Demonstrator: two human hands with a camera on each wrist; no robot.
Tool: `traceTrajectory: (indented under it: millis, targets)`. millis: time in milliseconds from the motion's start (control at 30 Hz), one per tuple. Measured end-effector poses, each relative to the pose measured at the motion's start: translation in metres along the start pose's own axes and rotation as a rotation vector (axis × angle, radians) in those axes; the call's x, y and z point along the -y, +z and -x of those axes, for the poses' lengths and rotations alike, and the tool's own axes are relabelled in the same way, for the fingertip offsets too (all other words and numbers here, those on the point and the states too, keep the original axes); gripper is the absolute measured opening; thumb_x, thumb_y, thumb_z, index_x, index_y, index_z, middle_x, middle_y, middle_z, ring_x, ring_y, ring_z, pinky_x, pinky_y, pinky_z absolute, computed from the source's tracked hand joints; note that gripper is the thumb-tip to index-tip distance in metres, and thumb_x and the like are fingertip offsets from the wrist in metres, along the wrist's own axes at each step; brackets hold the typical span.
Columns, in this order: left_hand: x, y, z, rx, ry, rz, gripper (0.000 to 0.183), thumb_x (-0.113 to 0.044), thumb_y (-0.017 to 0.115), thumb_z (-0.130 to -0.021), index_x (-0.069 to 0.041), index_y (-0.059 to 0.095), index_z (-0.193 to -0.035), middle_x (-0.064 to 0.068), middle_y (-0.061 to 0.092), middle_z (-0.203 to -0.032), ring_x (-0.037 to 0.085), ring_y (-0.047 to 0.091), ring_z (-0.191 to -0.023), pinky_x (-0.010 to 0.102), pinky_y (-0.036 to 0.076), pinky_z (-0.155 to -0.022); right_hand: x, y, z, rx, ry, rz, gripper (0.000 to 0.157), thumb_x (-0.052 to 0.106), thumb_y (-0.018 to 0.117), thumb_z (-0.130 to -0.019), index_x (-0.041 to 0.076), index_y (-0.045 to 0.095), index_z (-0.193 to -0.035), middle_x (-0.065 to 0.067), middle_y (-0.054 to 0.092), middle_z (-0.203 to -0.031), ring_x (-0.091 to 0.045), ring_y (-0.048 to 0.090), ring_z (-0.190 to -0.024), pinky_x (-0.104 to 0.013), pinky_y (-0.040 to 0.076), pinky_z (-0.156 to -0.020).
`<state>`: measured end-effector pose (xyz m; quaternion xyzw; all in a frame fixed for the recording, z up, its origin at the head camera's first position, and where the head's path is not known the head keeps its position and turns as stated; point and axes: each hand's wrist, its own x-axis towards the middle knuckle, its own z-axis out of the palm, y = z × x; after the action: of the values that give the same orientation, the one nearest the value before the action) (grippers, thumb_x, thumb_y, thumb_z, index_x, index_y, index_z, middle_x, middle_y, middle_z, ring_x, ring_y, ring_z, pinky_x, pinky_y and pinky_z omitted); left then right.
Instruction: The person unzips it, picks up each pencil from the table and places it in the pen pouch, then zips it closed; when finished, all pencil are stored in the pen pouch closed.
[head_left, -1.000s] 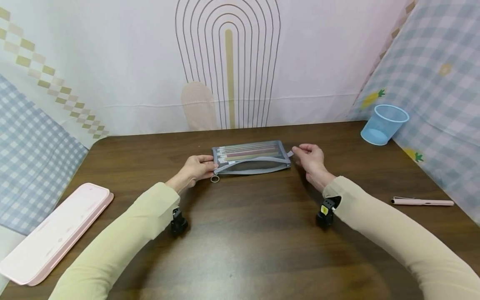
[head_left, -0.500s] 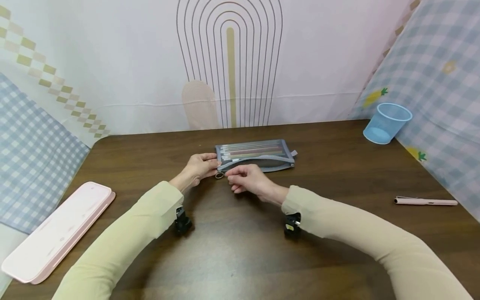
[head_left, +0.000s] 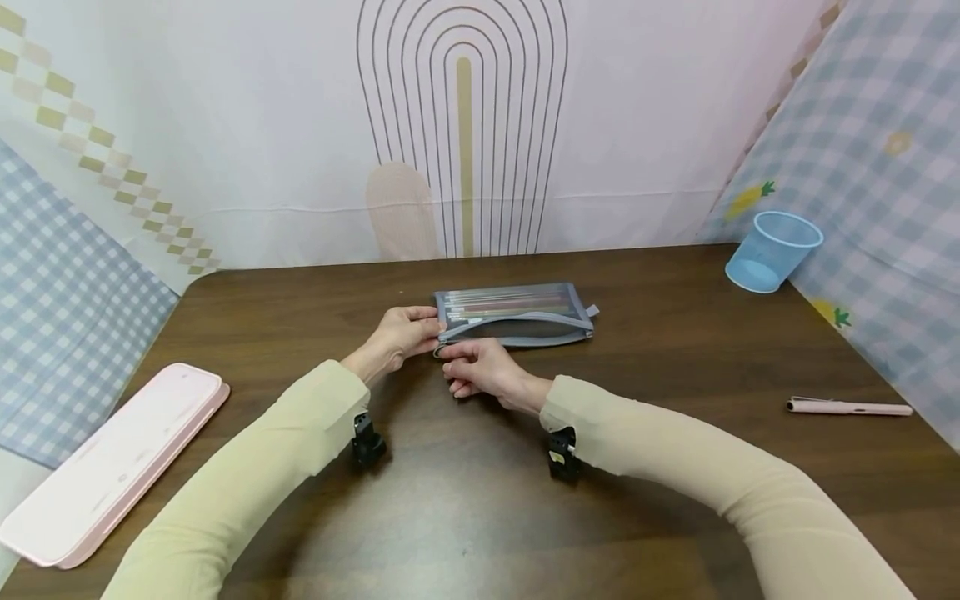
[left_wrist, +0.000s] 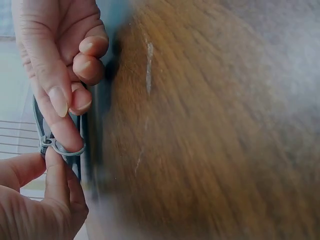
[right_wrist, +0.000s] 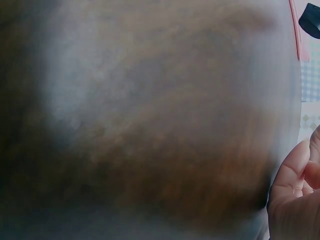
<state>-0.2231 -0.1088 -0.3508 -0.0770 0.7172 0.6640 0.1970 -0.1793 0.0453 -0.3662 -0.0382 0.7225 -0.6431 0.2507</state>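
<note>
A grey see-through zip pouch (head_left: 536, 340) lies flat near the back of the table, its zipper gaping along the front edge. Several pencils (head_left: 502, 300) show inside it. My left hand (head_left: 399, 337) pinches the pouch's left front corner between thumb and fingers. At that same corner is my right hand (head_left: 487, 371), its other fingers curled. In the left wrist view, one right fingertip sits in the zipper's metal pull ring (left_wrist: 72, 153), with the left fingertips right below it. The right wrist view is mostly blurred table, with part of the right hand at its edge.
On the left lies a long pink-and-white case (head_left: 120, 462). A light pink pen (head_left: 847, 407) lies at the right side. At the back right corner a blue cup (head_left: 772, 250) leans against the checked cloth (head_left: 885, 250). Patterned fabric hangs behind the table.
My right hand has moved left from the tab at the pouch's right end to the zipper ring at its left corner. The left hand has kept its grip on the pouch.
</note>
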Motion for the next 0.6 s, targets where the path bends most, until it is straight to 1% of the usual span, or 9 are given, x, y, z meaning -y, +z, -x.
traceTrajectory:
  millis: [100, 200, 333, 433, 600]
  targets:
    - [-0.0003, 0.0006, -0.0007, 0.000, -0.001, 0.001, 0.048, -0.001, 0.055, -0.093, 0.006, 0.040, -0.138, 0.023, 0.050, -0.131, 0.003, 0.056, -0.073, 0.014, 0.052, -0.065, 0.0002, 0.0011, -0.0006, 0.005, -0.005, 0.004, 0.028, -0.003, 0.056, -0.091, -0.007, 0.059, -0.118, -0.007, 0.064, -0.078, -0.007, 0.056, -0.052, -0.020, 0.053, -0.051]
    - [0.0000, 0.0009, -0.0015, 0.004, 0.002, 0.015, 0.048, 0.000, 0.054, -0.093, 0.007, 0.039, -0.138, 0.024, 0.049, -0.132, 0.003, 0.056, -0.072, 0.014, 0.053, -0.065, 0.0013, 0.0018, 0.0000, 0.009, -0.008, 0.007, 0.019, -0.004, 0.059, -0.089, -0.008, 0.059, -0.108, -0.004, 0.060, -0.071, -0.007, 0.056, -0.049, -0.020, 0.052, -0.049]
    - [0.0003, 0.0016, -0.0012, 0.004, -0.004, 0.034, 0.048, 0.000, 0.053, -0.093, 0.006, 0.039, -0.139, 0.024, 0.048, -0.134, 0.002, 0.056, -0.069, 0.013, 0.052, -0.063, 0.0044, 0.0015, 0.0023, -0.031, -0.006, 0.015, 0.006, -0.001, 0.062, -0.088, -0.002, 0.057, -0.092, -0.004, 0.057, -0.066, -0.007, 0.054, -0.047, -0.021, 0.052, -0.047]
    - [0.0014, 0.0018, -0.0014, 0.004, -0.002, 0.046, 0.049, 0.001, 0.053, -0.093, 0.006, 0.038, -0.139, 0.024, 0.047, -0.136, 0.001, 0.056, -0.068, 0.013, 0.052, -0.062, 0.0064, -0.0002, 0.0037, -0.075, -0.012, 0.033, 0.006, 0.003, 0.062, -0.089, 0.000, 0.057, -0.086, -0.005, 0.057, -0.065, -0.008, 0.054, -0.046, -0.022, 0.052, -0.046]
    - [0.0049, 0.0021, -0.0033, -0.002, 0.009, 0.075, 0.050, 0.004, 0.051, -0.092, 0.007, 0.036, -0.140, 0.025, 0.046, -0.137, 0.001, 0.056, -0.066, 0.013, 0.051, -0.059, 0.0073, -0.0067, 0.0040, -0.126, -0.056, 0.111, 0.011, 0.007, 0.059, -0.092, -0.002, 0.059, -0.087, -0.008, 0.062, -0.068, -0.009, 0.058, -0.047, -0.024, 0.053, -0.047]
